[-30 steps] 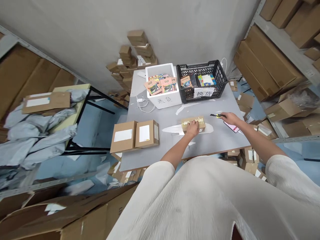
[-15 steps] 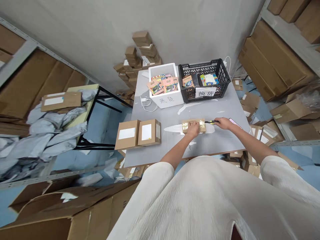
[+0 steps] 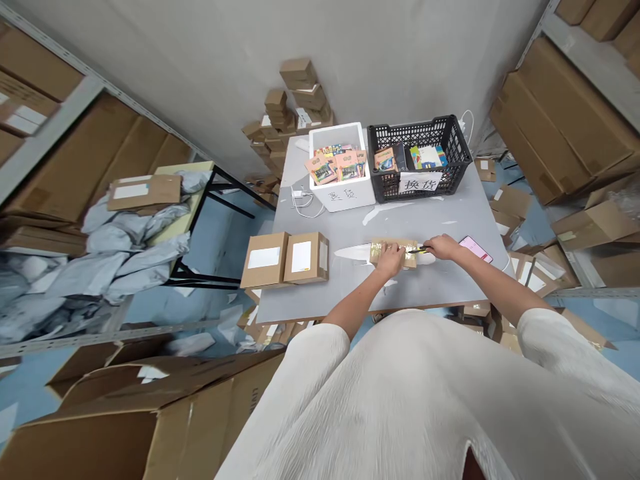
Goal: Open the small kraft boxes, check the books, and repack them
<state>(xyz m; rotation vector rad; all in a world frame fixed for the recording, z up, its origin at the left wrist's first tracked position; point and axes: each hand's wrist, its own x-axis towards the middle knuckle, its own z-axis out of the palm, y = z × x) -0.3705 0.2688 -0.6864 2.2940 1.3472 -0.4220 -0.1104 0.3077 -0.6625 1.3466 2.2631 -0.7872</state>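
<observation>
A small cardboard box (image 3: 374,253) with shiny clear tape along its top lies on the grey table (image 3: 345,300). My left hand (image 3: 391,259) grips it from above, fingers bent over the taped top. My right hand (image 3: 441,247) is closed around a slim black box cutter (image 3: 423,249) with a yellow-green part. The cutter points left, and its tip is over the tape on the box's right half. Whether the blade has gone through the tape is too small to tell. Just right of my right hand lies a phone (image 3: 476,249) with a lit pinkish screen.
Two labelled cardboard boxes (image 3: 263,261) sit at the table's left. At the back stand a white foam box (image 3: 350,197) of booklets and a black plastic crate (image 3: 420,183). Grey parcels (image 3: 100,273) crowd the left side. A large open carton (image 3: 200,427) stands at lower left.
My right hand has moved left towards the box, bringing the box cutter's tip further over the taped top. The phone now shows more fully. The whole view has shifted slightly.
</observation>
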